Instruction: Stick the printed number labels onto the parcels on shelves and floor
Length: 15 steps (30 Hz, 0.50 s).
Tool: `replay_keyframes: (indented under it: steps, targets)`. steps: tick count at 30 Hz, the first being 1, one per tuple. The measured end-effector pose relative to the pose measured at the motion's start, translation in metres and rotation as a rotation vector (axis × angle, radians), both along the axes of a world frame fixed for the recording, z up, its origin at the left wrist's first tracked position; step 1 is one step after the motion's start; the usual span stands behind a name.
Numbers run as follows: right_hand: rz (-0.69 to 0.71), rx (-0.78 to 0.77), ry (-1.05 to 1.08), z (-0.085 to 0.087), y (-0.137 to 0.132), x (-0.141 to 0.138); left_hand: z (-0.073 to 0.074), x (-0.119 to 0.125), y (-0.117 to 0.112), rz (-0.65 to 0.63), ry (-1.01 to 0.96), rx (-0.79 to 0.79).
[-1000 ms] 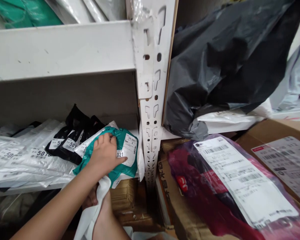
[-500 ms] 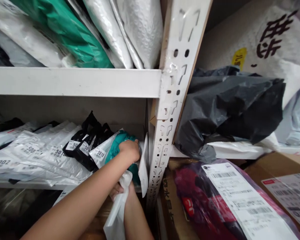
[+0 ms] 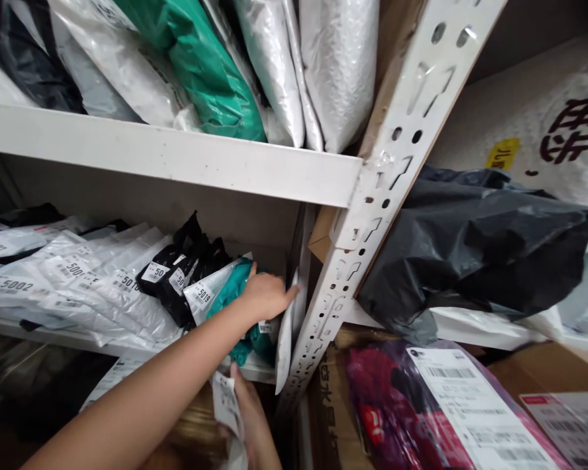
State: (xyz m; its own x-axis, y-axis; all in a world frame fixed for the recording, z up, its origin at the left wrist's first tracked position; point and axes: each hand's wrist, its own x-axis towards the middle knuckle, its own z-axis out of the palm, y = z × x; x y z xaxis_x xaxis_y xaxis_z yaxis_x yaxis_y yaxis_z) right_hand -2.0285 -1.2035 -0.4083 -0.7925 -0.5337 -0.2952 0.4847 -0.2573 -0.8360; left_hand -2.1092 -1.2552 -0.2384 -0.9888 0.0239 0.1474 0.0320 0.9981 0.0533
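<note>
My left hand (image 3: 267, 297) reaches into the lower shelf with its thumb and a finger spread apart. It lies over teal plastic-wrapped packets (image 3: 232, 287), and the thumb meets the edge of a thin white packet (image 3: 287, 333) standing by the post. Left of the teal packets is a white packet labelled 5019 (image 3: 203, 294), then black packets (image 3: 169, 277) with number labels. Below the shelf edge, my right hand (image 3: 247, 395) grips a white strip with printing (image 3: 227, 398), which hangs downward. Most of the right fingers are hidden behind it.
A white perforated post (image 3: 357, 228) rises at the shelf's right end. Above runs a shelf beam (image 3: 176, 153) under white and green bags (image 3: 215, 72). At right are a black bag (image 3: 470, 241), a red-purple parcel (image 3: 387, 405) and a cardboard box (image 3: 543, 365).
The view has tilted and shifted. My left hand's thumb and finger have spread apart over the teal packets. The right hand has moved lower, and the strip's printed side now shows.
</note>
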Motion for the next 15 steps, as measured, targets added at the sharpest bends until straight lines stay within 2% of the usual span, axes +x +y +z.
replay_keyframes:
  steps: [3,7,11,13,15]
  targets:
    - [-0.124,0.030,-0.069,-0.016,0.008,0.020,-0.002,0.007,-0.001,0.012,-0.004,0.085]
    - [-0.131,0.020,0.030,-0.023,0.022,0.026,-0.010,0.010,-0.016,-0.027,-0.024,0.127]
    - [-0.246,-0.124,0.309,-0.003,0.047,0.019,-0.022,0.015,-0.031,-0.096,0.018,0.091]
    - [-0.125,-0.176,0.339,0.012,0.061,0.018,-0.027,0.016,-0.036,-0.240,0.072,0.074]
    - [0.041,-0.166,0.305,0.024,0.073,0.019,-0.031,0.017,-0.040,-0.434,0.040,0.083]
